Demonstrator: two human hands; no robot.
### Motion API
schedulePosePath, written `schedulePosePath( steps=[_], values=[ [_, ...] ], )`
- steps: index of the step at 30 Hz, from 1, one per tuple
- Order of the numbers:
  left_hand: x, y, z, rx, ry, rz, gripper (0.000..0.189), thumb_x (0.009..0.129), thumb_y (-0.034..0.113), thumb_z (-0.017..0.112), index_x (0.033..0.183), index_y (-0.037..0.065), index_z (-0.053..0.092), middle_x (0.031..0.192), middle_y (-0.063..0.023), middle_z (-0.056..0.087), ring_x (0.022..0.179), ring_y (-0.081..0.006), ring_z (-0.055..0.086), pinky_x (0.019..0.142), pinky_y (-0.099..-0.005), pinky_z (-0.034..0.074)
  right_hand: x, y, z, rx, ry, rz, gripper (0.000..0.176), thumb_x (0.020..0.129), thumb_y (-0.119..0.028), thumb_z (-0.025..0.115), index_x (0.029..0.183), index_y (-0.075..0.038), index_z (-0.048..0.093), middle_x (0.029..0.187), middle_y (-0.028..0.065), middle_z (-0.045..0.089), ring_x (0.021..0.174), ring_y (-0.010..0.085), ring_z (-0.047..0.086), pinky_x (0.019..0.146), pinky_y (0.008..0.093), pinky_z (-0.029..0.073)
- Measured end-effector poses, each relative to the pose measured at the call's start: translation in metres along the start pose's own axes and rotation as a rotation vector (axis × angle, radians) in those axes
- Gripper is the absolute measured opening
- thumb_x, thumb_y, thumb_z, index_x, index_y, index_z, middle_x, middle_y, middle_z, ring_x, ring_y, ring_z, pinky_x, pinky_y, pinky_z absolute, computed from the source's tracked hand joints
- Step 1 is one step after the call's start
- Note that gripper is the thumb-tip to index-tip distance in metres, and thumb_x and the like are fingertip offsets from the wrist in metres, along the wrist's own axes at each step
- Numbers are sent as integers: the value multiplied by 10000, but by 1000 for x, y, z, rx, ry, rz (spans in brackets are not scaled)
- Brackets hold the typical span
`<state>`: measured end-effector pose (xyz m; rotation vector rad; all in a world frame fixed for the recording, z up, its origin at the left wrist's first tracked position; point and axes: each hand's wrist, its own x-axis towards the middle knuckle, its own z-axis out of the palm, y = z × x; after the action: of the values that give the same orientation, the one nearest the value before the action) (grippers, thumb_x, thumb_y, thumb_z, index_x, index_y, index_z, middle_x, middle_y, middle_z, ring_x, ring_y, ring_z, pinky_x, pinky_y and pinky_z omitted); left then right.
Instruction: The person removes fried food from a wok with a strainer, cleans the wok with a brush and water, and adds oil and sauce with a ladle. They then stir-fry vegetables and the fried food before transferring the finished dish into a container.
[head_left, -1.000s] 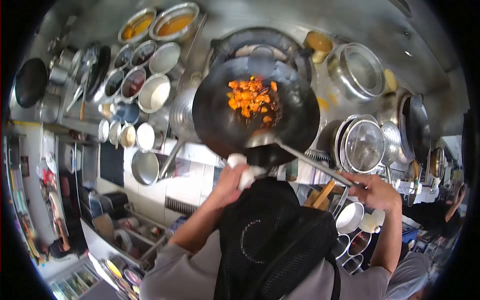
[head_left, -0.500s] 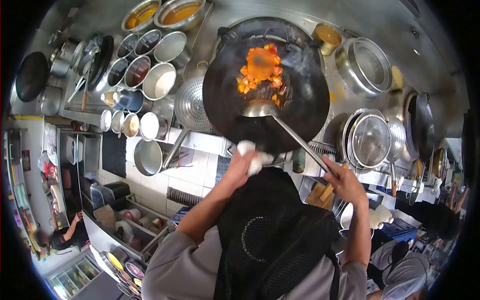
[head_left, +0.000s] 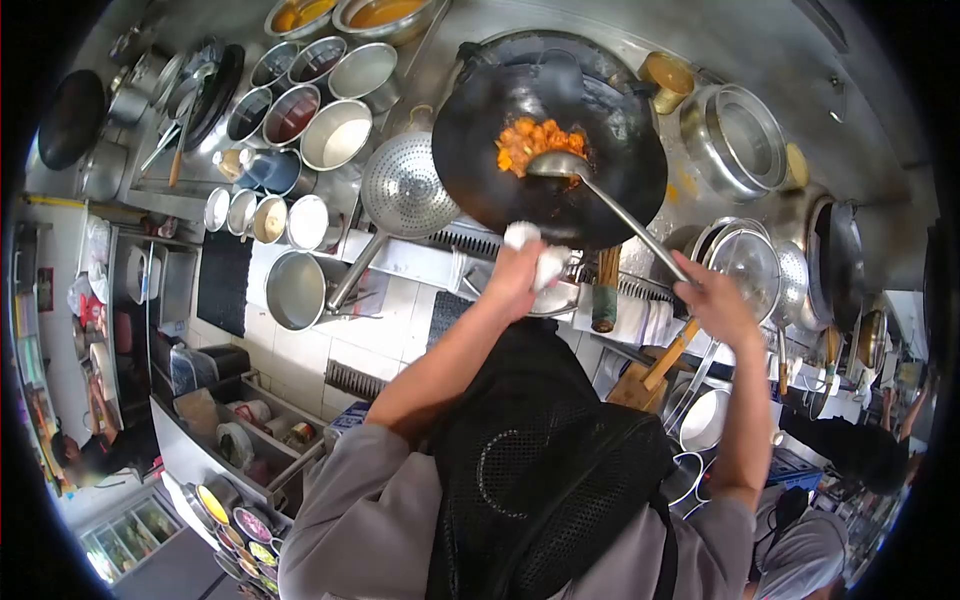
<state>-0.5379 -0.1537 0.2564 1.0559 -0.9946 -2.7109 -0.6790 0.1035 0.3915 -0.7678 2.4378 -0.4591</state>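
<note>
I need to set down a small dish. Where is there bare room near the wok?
Probably the orange-stained counter between wok and nested bowls; it looks tight. Another narrow patch lies between the wok and the pots. Crowded: the left, with pots and skimmer, and the near right, with strainers.

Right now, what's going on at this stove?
The left hand holds a white cloth at the near edge of a dark wok. The right hand grips a metal ladle by its handle, its bowl at the orange pieces of food inside. A strainer lies just left of the wok.
</note>
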Motion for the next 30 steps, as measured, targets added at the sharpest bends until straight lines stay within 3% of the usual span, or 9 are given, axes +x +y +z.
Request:
schedulePosePath(
  steps=[6, 8, 11, 13, 21, 26, 27, 29, 30],
  values=[
    [-37, -53, -75, 162, -67, 15, 296, 936, 89, 538, 1223, 57, 474, 993, -118, 635, 796, -202, 652, 515, -302, 531, -34, 16, 68, 108, 256, -104, 500, 892, -142, 661, 1376, -131, 536, 1133, 234, 655, 1038, 390, 648, 870, 438, 513],
    [-53, -27, -53, 179, -61, -20, 261, 935, 88, 539, 1188, 41, 494, 953, -110, 638, 785, -196, 648, 513, -300, 522, -63, 2, 48, 125, 11, -2, 503, 892, -135, 665, 1379, -127, 536, 1174, 236, 640, 1050, 385, 645, 872, 427, 513],
    [-15, 7, -20, 30, -18, -51, 190, 940, 116, 549, 1099, 12, 537, 965, -119, 655, 723, -185, 639, 525, -316, 507, -56, -31, 12, 227, -215, 230, 492, 931, -145, 635, 1407, -124, 512, 1098, 156, 705, 860, 238, 691, 807, 355, 522],
    [-2, -4, -33, 72, -80, -55, 215, 936, 127, 558, 1111, 5, 535, 965, -124, 653, 740, -199, 646, 549, -321, 519, -56, -38, -3, 348, -238, 296, 490, 943, -134, 617, 1419, -118, 504, 737, 26, 589, 576, 88, 513, 574, 289, 451],
    [-47, 49, -12, 9, 36, -136, 158, 948, 177, 560, 1032, 43, 560, 881, -120, 644, 708, -218, 647, 494, -298, 492, -69, -57, -56, 88, -257, 214, 474, 939, -154, 627, 1404, -166, 534, 591, -2, 527, 425, 56, 451, 404, 251, 374],
    [10, -22, -39, 47, -95, 41, 216, 928, 106, 550, 1124, 15, 534, 1008, -106, 625, 855, -218, 648, 669, -337, 540, 19, 17, 63, -47, 278, -302, 510, 928, -166, 623, 1421, -146, 492, 769, 171, 672, 643, 328, 627, 658, 411, 506],
    [17, -50, -66, 54, -142, 86, 258, 931, 66, 538, 1182, 12, 518, 1074, -99, 608, 926, -210, 643, 776, -353, 553, 17, 1, 74, -86, 176, -24, 518, 917, -151, 633, 1416, -149, 494, 969, 253, 679, 791, 418, 655, 713, 429, 522],
    [2, -58, -98, 140, -113, -24, 359, 900, 2, 529, 1256, 15, 483, 1154, -100, 591, 1027, -215, 632, 879, -355, 535, 8, 16, 118, -12, 356, -140, 532, 896, -111, 655, 1405, -131, 502, 1073, 264, 655, 938, 429, 654, 789, 418, 538],
    [-5, -53, -102, 140, -141, -4, 364, 891, -10, 527, 1251, 17, 487, 1158, -103, 595, 1040, -216, 633, 889, -359, 535, -2, 12, 131, 43, 440, -198, 511, 892, -127, 666, 1385, -146, 534, 930, 257, 675, 849, 430, 663, 713, 468, 523]
  ],
)
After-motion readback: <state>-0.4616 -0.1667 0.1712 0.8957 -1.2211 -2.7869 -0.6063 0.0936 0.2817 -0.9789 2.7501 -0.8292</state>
